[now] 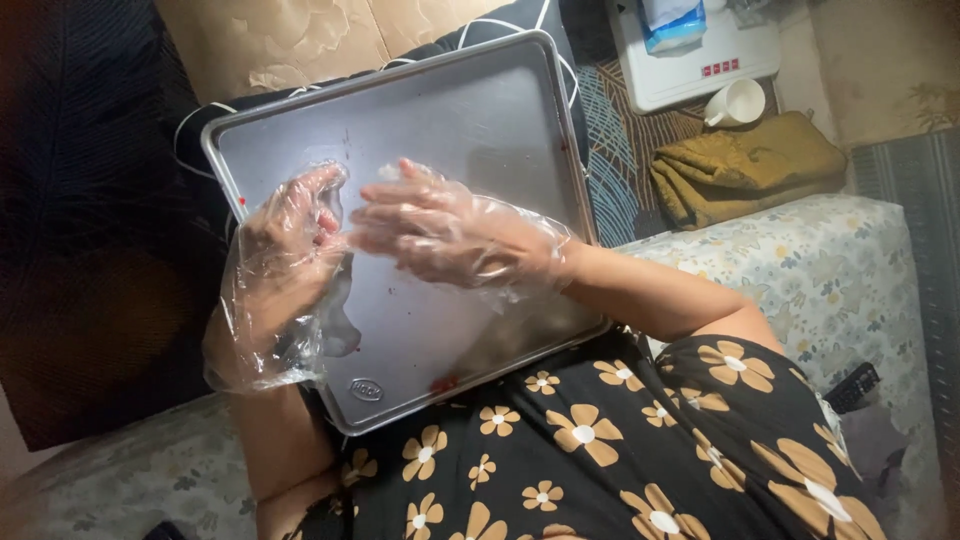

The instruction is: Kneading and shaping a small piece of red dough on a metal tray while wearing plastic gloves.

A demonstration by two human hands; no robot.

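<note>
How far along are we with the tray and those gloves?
Done, it seems: the metal tray on the lap is bare except for a few red smears near its front edge. In hand: the right hand and left hand, both in loose clear plastic gloves, meet above the tray, fingertips touching. Left: both gloves are on and the smears are unwiped.

Rectangular silver metal baking tray [480, 120]: brushed, dull sheen, few red smears. Left hand [285, 250] and right hand [440, 235] in thin clear crinkly plastic gloves, glossy. Black dress with tan flower print [620, 450] soft matt cloth; folded mustard towel [745, 165] nappy cloth; white mug [737, 100] smooth, glossy.
</note>
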